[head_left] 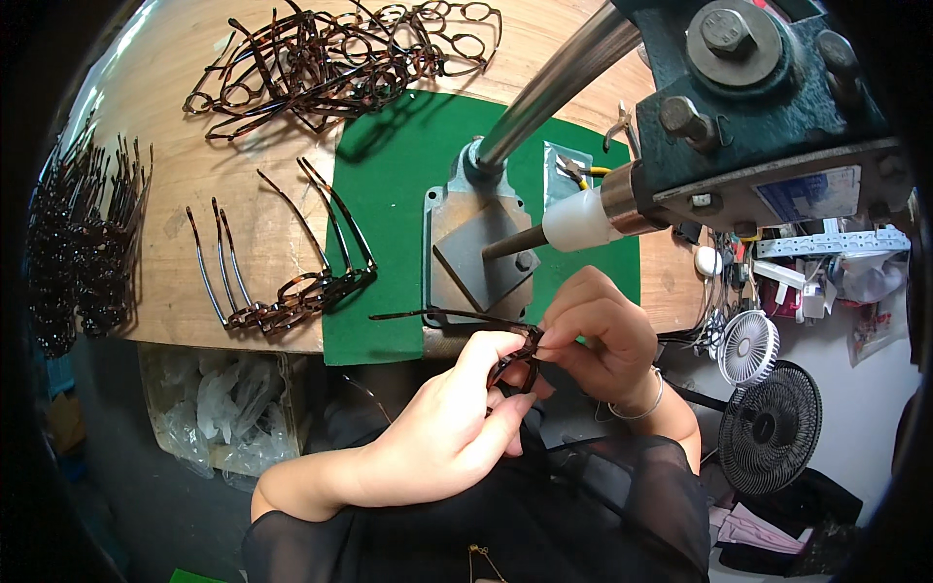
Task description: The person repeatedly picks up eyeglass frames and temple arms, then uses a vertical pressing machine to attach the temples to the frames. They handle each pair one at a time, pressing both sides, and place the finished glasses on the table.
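Observation:
Between my hands, just off the front edge of the table, is a dark tortoiseshell eyeglass frame [513, 369] with one long temple pointing left over the green mat. My left hand [466, 418] is closed around its front. At the hinge, the fingertips of my right hand [603, 335] pinch the frame; whether they also hold a small part is hidden. Left of my hands, a few more eyeglass frames [301, 296] stand on the table with their temples up. Beyond my hands stands a bench press with a metal base [476, 267] and a white collar [580, 220].
A tangled heap of eyeglass frames [330, 63] lies at the back, and a dense stack [87, 243] fills the left edge. Pliers [581, 172] rest on a small bag on the green mat [379, 223]. Fans [768, 428] stand at right. Below the table is a bin [219, 413] of plastic bags.

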A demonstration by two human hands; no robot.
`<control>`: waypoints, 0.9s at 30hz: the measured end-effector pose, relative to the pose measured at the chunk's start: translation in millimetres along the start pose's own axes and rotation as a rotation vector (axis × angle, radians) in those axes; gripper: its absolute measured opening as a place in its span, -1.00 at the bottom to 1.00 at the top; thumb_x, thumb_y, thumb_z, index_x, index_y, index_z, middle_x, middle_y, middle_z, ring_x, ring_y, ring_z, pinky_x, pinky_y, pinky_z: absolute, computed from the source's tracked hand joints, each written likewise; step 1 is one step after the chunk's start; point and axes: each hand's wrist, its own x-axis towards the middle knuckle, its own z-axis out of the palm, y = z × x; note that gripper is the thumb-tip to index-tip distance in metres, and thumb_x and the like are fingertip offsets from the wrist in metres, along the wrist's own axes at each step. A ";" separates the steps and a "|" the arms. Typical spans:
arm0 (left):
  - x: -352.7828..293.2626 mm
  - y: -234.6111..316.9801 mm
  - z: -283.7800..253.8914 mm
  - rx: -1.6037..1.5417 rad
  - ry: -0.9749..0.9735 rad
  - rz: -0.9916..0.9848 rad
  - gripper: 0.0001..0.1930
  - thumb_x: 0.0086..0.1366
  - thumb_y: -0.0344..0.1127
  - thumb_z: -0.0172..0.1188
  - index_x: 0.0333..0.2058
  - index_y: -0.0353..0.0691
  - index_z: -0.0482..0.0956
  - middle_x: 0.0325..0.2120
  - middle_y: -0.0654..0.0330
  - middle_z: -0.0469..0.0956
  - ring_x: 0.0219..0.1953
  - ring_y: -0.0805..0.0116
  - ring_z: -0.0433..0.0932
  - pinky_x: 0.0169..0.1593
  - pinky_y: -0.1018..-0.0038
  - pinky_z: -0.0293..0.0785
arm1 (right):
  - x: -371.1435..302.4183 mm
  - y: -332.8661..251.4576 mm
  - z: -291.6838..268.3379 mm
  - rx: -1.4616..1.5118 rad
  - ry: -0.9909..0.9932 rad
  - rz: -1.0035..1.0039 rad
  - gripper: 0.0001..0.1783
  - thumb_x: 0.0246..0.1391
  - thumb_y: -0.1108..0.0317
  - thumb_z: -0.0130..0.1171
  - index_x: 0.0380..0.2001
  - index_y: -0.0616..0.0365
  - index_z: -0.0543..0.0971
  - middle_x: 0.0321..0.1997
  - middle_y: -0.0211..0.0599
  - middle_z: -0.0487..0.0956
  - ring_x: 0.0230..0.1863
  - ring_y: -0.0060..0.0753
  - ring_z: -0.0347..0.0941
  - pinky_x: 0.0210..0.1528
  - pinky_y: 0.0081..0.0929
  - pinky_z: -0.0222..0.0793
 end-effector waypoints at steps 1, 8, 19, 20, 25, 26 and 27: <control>0.2 0.8 -1.1 -0.072 -0.015 -0.018 -0.58 0.22 -0.60 -0.19 0.04 -0.21 0.03 -0.24 -0.01 0.39 -0.52 0.49 0.44 -0.36 0.56 0.43 | -0.4 0.2 0.6 0.022 0.001 0.014 -0.86 -0.19 0.52 0.23 -0.50 0.17 0.48 -0.48 -0.36 0.45 -0.47 -0.44 0.36 -0.43 -0.57 0.29; 0.1 1.4 -2.2 -0.165 -0.065 -0.054 -0.56 0.22 -0.59 -0.18 0.06 -0.18 -0.01 -0.24 -0.05 0.38 -0.53 0.47 0.45 -0.35 0.55 0.45 | -5.0 2.3 3.1 0.209 0.022 0.153 -0.88 -0.13 0.53 0.19 -0.48 0.19 0.45 -0.47 -0.32 0.43 -0.47 -0.45 0.35 -0.41 -0.61 0.25; -1.5 2.1 -5.3 -0.287 -0.110 -0.054 -0.56 0.23 -0.55 -0.15 0.06 -0.21 -0.02 -0.24 -0.12 0.37 -0.53 0.42 0.47 -0.37 0.47 0.50 | -7.2 3.4 6.6 0.251 0.046 0.115 -0.86 -0.17 0.58 0.20 -0.46 0.24 0.47 -0.47 -0.30 0.44 -0.43 -0.46 0.35 -0.38 -0.60 0.25; -1.8 3.1 -5.2 -0.301 -0.112 -0.057 -0.56 0.23 -0.55 -0.15 0.06 -0.21 -0.02 -0.24 -0.13 0.37 -0.53 0.41 0.47 -0.37 0.46 0.50 | -7.6 3.7 7.8 0.256 0.055 0.115 -0.86 -0.17 0.58 0.20 -0.46 0.25 0.47 -0.46 -0.30 0.44 -0.43 -0.46 0.35 -0.38 -0.60 0.25; -0.3 3.0 -3.2 -0.313 -0.090 -0.056 -0.57 0.22 -0.55 -0.14 0.05 -0.22 0.00 -0.25 -0.12 0.38 -0.54 0.41 0.46 -0.38 0.47 0.50 | -9.9 4.0 8.3 0.280 0.079 0.121 -0.85 -0.16 0.58 0.20 -0.45 0.27 0.46 -0.44 -0.27 0.44 -0.41 -0.45 0.33 -0.36 -0.59 0.24; 0.5 5.0 -3.4 -0.311 -0.092 -0.065 -0.57 0.22 -0.55 -0.14 0.05 -0.22 0.01 -0.25 -0.11 0.38 -0.54 0.41 0.46 -0.39 0.47 0.49 | -8.6 2.8 7.3 0.289 0.104 0.106 -0.85 -0.15 0.58 0.19 -0.45 0.27 0.45 -0.44 -0.26 0.44 -0.41 -0.44 0.33 -0.36 -0.59 0.24; 1.5 8.1 -2.6 -0.282 -0.064 -0.047 -0.58 0.22 -0.55 -0.14 0.05 -0.22 0.02 -0.26 -0.10 0.39 -0.55 0.42 0.46 -0.39 0.48 0.49 | -6.5 0.9 4.9 0.297 0.132 0.092 -0.86 -0.14 0.58 0.19 -0.44 0.28 0.45 -0.43 -0.26 0.44 -0.40 -0.44 0.32 -0.35 -0.59 0.24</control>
